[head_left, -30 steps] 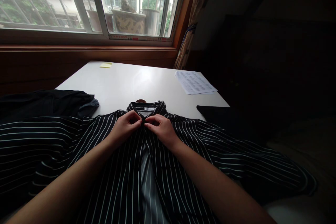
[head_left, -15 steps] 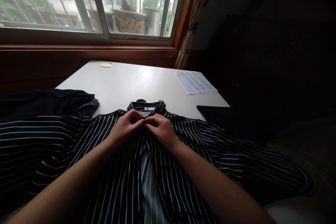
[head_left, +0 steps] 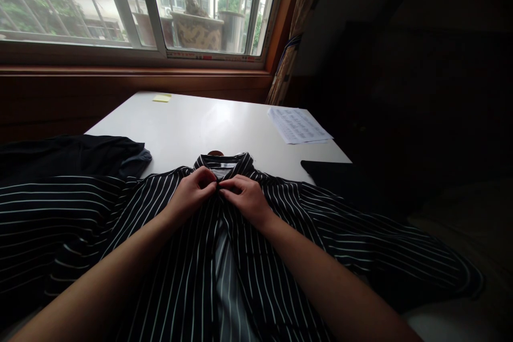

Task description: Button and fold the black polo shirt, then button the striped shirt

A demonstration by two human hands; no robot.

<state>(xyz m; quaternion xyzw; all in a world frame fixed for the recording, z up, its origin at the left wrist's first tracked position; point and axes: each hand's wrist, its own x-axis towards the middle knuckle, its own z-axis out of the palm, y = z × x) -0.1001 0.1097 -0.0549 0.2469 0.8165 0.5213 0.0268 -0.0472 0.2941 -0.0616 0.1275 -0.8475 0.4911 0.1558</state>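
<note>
A black shirt [head_left: 168, 272] with white stripes lies face up, its collar toward the window and its sleeves spread to both sides. Just below the collar, my left hand [head_left: 196, 187] pinches the left front edge between thumb and fingers. My right hand [head_left: 245, 196] pinches the other front edge right beside it, the fingertips of both hands nearly touching. Whether a button is between them is hidden by the fingers. Lower down, the front hangs apart and shows the paler inside of the back.
The shirt lies over a white table [head_left: 188, 123]. Dark folded clothes [head_left: 72, 155] sit at the left. Printed sheets [head_left: 298, 125] lie at the right, a yellow sticky note [head_left: 162, 98] at the far left. A dark flat item [head_left: 332, 173] is near the right edge. Behind stands a barred window [head_left: 200, 5].
Both hands stay at the collar. The fingertips have shifted very slightly to the left, with a small gap now between the two pinches.
</note>
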